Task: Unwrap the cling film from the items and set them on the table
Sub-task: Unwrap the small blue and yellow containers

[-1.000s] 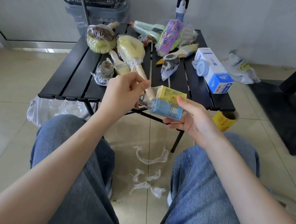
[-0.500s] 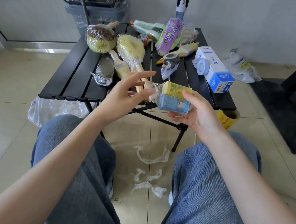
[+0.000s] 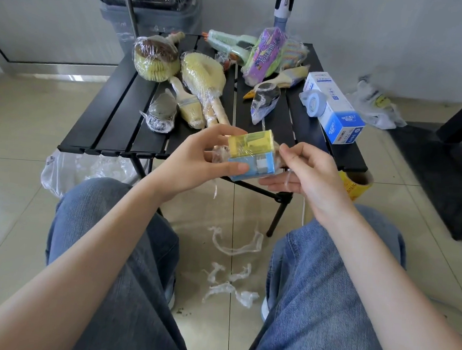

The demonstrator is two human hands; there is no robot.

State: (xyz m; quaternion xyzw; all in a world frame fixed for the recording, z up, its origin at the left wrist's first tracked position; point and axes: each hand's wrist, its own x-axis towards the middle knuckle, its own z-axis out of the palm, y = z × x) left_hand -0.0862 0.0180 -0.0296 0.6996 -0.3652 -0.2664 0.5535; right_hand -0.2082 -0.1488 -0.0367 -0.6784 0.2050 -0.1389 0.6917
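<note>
Two hands on one wrapped box, film coming off.

Held just above the table's [image 3: 113,128] near edge: yellow-and-blue box [image 3: 253,156], pinched between thumb and fingers of left hand [image 3: 198,161] to steady it. Right hand [image 3: 306,174] pinching a strand of cling film [image 3: 283,154] at the box's right end, likely to peel it away. Wrapped brushes [image 3: 200,82] waiting behind; spent film scraps [image 3: 230,284] dropped on floor.

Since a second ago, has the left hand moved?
Yes. The left hand has shifted right along the table's front edge and now grips the yellow-blue box.
</note>
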